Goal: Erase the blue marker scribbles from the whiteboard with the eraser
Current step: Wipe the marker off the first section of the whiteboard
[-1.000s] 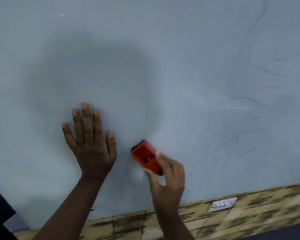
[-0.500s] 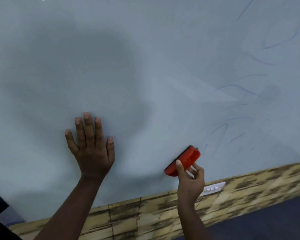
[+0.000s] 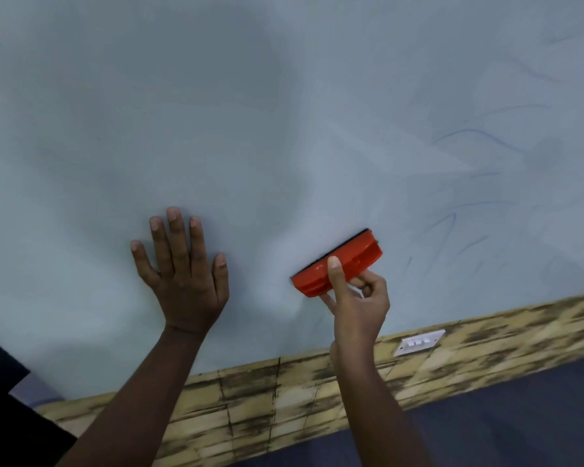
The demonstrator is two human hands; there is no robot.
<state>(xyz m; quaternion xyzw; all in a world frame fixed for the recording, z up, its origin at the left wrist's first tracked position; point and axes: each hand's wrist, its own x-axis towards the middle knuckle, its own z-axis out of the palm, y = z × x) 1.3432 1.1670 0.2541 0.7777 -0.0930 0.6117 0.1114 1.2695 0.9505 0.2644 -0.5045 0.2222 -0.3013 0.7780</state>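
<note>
Currently right hand (image 3: 358,298) pinches orange eraser (image 3: 338,262) against whiteboard (image 3: 284,129), lower centre; left hand (image 3: 182,267) flat, fingers spread, bracing board. Blue scribbles (image 3: 452,230) remain right of frame; best keep felt flush, firm overlapping strokes rightward

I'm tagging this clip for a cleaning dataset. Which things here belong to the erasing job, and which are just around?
Part of the job:
whiteboard
orange eraser, gripped by the right hand
blue scribbles
left hand, flat on the board

Just around:
white switch plate
patterned wall strip
</note>
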